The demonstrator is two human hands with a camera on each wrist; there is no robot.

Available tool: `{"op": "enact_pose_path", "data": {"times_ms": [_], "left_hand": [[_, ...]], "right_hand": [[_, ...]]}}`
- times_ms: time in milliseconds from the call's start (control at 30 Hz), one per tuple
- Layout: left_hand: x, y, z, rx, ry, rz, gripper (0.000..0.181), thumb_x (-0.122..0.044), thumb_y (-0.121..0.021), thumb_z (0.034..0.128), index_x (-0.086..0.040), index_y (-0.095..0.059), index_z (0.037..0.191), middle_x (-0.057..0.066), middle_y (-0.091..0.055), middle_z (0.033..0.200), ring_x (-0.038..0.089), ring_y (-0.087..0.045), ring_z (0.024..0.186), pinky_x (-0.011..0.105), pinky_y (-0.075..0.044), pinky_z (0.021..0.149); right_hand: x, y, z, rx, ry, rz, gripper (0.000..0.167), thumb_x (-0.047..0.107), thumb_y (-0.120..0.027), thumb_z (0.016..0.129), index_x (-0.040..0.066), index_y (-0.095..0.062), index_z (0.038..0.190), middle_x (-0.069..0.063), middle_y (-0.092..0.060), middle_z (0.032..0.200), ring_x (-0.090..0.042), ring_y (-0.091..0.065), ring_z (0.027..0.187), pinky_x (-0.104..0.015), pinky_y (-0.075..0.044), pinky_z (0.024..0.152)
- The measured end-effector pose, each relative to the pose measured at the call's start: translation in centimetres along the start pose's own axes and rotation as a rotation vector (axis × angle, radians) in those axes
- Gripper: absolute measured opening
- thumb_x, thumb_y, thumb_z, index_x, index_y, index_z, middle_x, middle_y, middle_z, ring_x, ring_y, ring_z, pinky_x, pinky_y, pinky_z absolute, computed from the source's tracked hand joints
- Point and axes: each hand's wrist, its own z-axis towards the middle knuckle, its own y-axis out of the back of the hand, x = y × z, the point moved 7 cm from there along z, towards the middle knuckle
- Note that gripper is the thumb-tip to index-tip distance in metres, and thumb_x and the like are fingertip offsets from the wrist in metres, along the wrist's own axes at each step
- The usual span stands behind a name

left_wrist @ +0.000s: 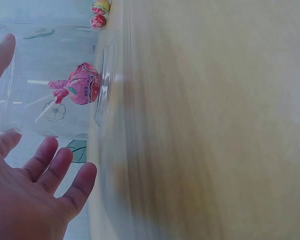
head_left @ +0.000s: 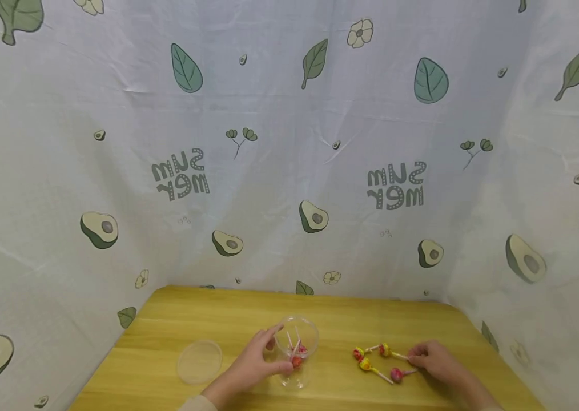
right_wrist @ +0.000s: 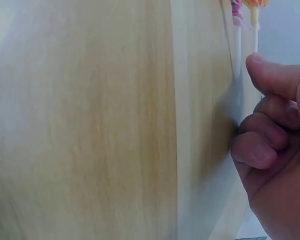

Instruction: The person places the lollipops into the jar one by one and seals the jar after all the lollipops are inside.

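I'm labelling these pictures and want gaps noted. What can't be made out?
- Right wrist view: the top of the round orange-and-yellow-wrapped lollipop, cut off by the upper edge; its white stick's lower end, hidden by the right hand.
- Left wrist view: lettering on the round pink-and-red-wrapped lollipop, too small to read.
- Head view: exactly how many lollipops the clear cylindrical plastic jar holds; they overlap.

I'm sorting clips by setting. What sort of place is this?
Probably a makeshift indoor workspace, perhaps set up for filming: printed cloth surrounds the back and sides of a wood-look table, where a clear cup and loose lollipops sit.
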Motion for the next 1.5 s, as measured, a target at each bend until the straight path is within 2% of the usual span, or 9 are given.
{"op": "enact_pose_path", "data": {"times_ms": [133,300,433,567,667,867,1133,1500], "left_hand": [[0.0,-0.1,-0.2,0.0,0.001,0.001,0.088,-0.041,-0.082,0.0829,-0.019,-0.038,0.156,-0.001,-0.051,0.113,0.022,-0.048,0.11,0.044,-0.045,0.091],[0.1,-0.1,-0.2,0.002,0.019,-0.011,0.086,-0.041,-0.081,0.0834,-0.024,-0.038,0.156,0.0,-0.051,0.113,0.023,-0.049,0.111,0.048,-0.045,0.093],[0.1,-0.1,-0.2,-0.001,0.008,0.0,0.086,-0.042,-0.081,0.084,-0.023,-0.038,0.156,0.0,-0.051,0.113,0.022,-0.049,0.111,0.049,-0.045,0.094],[0.3,-0.1,-0.1,-0.009,-0.01,0.02,0.086,-0.043,-0.081,0.0839,-0.023,-0.038,0.156,-0.002,-0.051,0.111,0.021,-0.05,0.109,0.046,-0.046,0.093],[0.5,-0.2,-0.1,-0.014,-0.015,0.03,0.087,-0.044,-0.081,0.0834,-0.024,-0.038,0.156,-0.002,-0.051,0.111,0.02,-0.05,0.108,0.044,-0.046,0.092],[0.6,-0.2,-0.1,-0.015,-0.023,0.034,0.086,-0.045,-0.08,0.0838,-0.023,-0.038,0.156,-0.003,-0.05,0.11,0.02,-0.05,0.108,0.044,-0.046,0.092],[0.5,-0.2,0.0,-0.014,-0.025,0.036,0.085,-0.045,-0.08,0.0845,-0.024,-0.038,0.156,-0.002,-0.05,0.11,0.02,-0.049,0.107,0.043,-0.046,0.091],[0.6,-0.2,0.0,-0.012,-0.012,0.014,0.086,-0.043,-0.08,0.0844,-0.022,-0.038,0.156,-0.001,-0.051,0.112,0.021,-0.049,0.11,0.045,-0.045,0.092]], "right_hand": [[0.0,-0.1,-0.1,0.021,-0.002,0.019,0.014,0.008,-0.066,0.092,-0.005,-0.071,0.091,-0.004,-0.067,0.084,-0.002,-0.05,0.07,-0.022,-0.043,0.064],[0.1,-0.1,0.1,0.057,0.004,0.086,0.015,0.008,-0.065,0.092,-0.007,-0.07,0.093,-0.008,-0.068,0.084,-0.005,-0.052,0.072,-0.023,-0.043,0.065],[0.7,0.5,0.5,0.075,0.058,0.063,0.015,0.007,-0.064,0.092,-0.007,-0.07,0.094,-0.008,-0.067,0.083,-0.004,-0.054,0.071,-0.023,-0.045,0.063],[1.8,1.2,1.0,0.073,0.077,0.006,0.017,0.009,-0.064,0.094,-0.007,-0.07,0.095,-0.006,-0.068,0.085,-0.001,-0.053,0.072,-0.023,-0.046,0.064],[2.7,1.5,1.2,0.084,0.074,0.004,0.017,0.01,-0.064,0.095,-0.007,-0.069,0.094,-0.008,-0.068,0.086,-0.001,-0.052,0.073,-0.023,-0.046,0.065],[5.1,2.0,1.6,0.101,0.129,-0.02,0.018,0.009,-0.062,0.097,-0.008,-0.067,0.093,-0.012,-0.067,0.086,-0.001,-0.051,0.074,-0.024,-0.046,0.067],[7.6,2.6,2.1,0.102,0.159,-0.017,0.018,0.008,-0.062,0.097,-0.009,-0.068,0.094,-0.013,-0.067,0.088,-0.001,-0.05,0.073,-0.024,-0.046,0.066],[10.1,2.7,2.9,0.124,0.197,-0.028,0.016,0.007,-0.061,0.098,-0.006,-0.069,0.094,-0.005,-0.064,0.083,-0.003,-0.048,0.071,-0.024,-0.044,0.063]]}}
